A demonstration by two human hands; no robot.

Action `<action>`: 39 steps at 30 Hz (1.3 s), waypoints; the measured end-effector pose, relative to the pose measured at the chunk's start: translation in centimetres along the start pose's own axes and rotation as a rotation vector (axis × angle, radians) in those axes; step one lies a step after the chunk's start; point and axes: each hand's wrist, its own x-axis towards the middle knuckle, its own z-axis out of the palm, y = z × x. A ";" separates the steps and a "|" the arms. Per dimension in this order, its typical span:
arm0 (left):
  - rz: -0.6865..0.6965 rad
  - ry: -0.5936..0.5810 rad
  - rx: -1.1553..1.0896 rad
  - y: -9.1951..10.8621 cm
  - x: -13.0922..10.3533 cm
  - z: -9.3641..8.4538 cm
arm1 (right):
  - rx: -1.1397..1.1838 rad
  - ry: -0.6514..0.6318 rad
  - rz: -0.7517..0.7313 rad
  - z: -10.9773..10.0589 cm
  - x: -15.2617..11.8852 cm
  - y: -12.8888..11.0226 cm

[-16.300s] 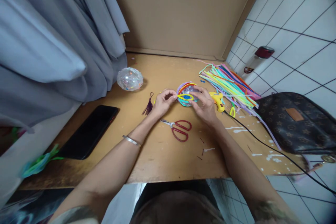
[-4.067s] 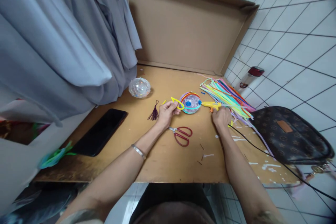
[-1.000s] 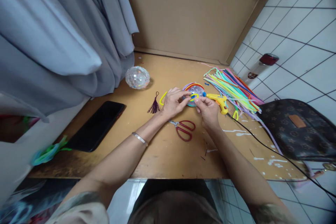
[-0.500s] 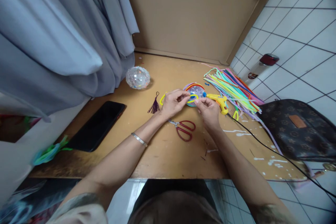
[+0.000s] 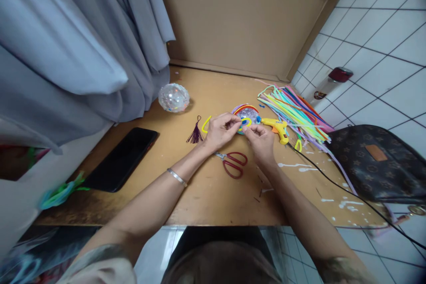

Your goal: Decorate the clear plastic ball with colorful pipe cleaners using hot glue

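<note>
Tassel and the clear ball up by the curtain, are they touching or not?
Apart. The head view shows the tassel nearer the person than the ball, with a strip of table visible between them.

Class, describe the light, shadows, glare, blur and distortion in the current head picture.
Head view: soft, diffuse light; a highlight on the clear ball, with a faint shadow to its right; shade on the cardboard beside the curtain; wide-angle stretching toward the edges; a blurred left sleeve; little fine detail in the yellow loop.
</note>
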 end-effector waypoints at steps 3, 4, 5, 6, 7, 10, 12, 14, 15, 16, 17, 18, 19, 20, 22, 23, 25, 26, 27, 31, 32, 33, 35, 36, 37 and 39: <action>-0.006 0.011 0.006 0.1 0.1 0.0 | -0.002 0.001 0.010 0.0 0.0 0.1; -0.005 0.014 0.010 0.1 0.1 0.0 | -0.002 -0.002 0.013 0.0 0.0 0.1; -0.003 0.017 0.013 0.1 0.2 -0.1 | -0.002 -0.004 0.016 0.0 -0.1 0.1; -0.002 0.020 0.015 0.1 0.2 -0.1 | -0.003 -0.005 0.018 0.0 -0.1 0.1; -0.003 0.024 0.018 0.0 0.2 -0.1 | -0.005 -0.006 0.019 0.0 -0.1 0.1; -0.015 0.033 0.029 0.0 0.3 -0.1 | -0.012 -0.011 0.017 0.0 -0.1 0.2; -0.022 0.032 0.034 0.0 0.3 -0.2 | -0.014 -0.012 0.017 0.0 -0.1 0.3; -0.029 0.029 0.037 0.0 0.3 -0.2 | -0.015 -0.012 0.015 0.0 -0.1 0.4; -0.032 0.028 0.037 0.1 0.3 -0.2 | -0.016 -0.012 0.014 0.0 -0.1 0.4; -0.032 0.027 0.038 0.1 0.3 -0.2 | -0.016 -0.010 0.013 0.0 -0.1 0.4; -0.031 0.026 0.040 0.1 0.3 -0.3 | -0.014 -0.006 0.013 0.0 -0.1 0.5; -0.029 0.028 0.043 0.1 0.3 -0.3 | -0.011 -0.004 0.015 0.0 -0.1 0.5; -0.026 0.030 0.047 0.1 0.3 -0.3 | -0.008 -0.001 0.018 0.0 -0.1 0.5; -0.024 0.034 0.052 0.1 0.3 -0.3 | -0.004 -0.001 0.020 0.0 -0.1 0.6; -0.018 0.046 0.064 0.1 0.3 -0.3 | 0.002 -0.005 0.023 0.0 -0.1 0.7; -0.013 0.053 0.068 0.1 0.3 -0.3 | 0.002 -0.008 0.022 0.0 0.0 0.7; 0.000 0.062 0.070 0.2 0.3 -0.3 | -0.003 -0.011 0.017 0.0 0.0 0.8; 0.004 0.066 0.070 0.2 0.3 -0.3 | -0.007 -0.015 0.015 0.0 0.0 0.8; 0.005 0.067 0.070 0.3 0.3 -0.3 | -0.011 -0.017 0.014 0.0 0.0 0.8; 0.006 0.078 0.076 0.4 0.3 -0.4 | -0.023 -0.005 0.022 -0.1 0.0 0.7; 0.004 0.076 0.080 0.4 0.3 -0.4 | -0.028 -0.004 0.023 -0.1 0.0 0.7; 0.004 0.073 0.083 0.3 0.3 -0.3 | -0.032 -0.005 0.023 -0.1 0.1 0.7; 0.008 0.057 0.090 0.2 0.3 -0.3 | -0.034 -0.004 0.021 -0.1 0.2 0.7; 0.013 0.050 0.092 0.1 0.3 -0.2 | -0.030 0.001 0.020 -0.1 0.2 0.7; 0.021 0.045 0.093 0.0 0.3 -0.1 | -0.023 0.008 0.020 -0.1 0.3 0.7; 0.037 0.040 0.096 -0.2 0.3 0.0 | -0.011 0.017 0.020 -0.1 0.4 0.8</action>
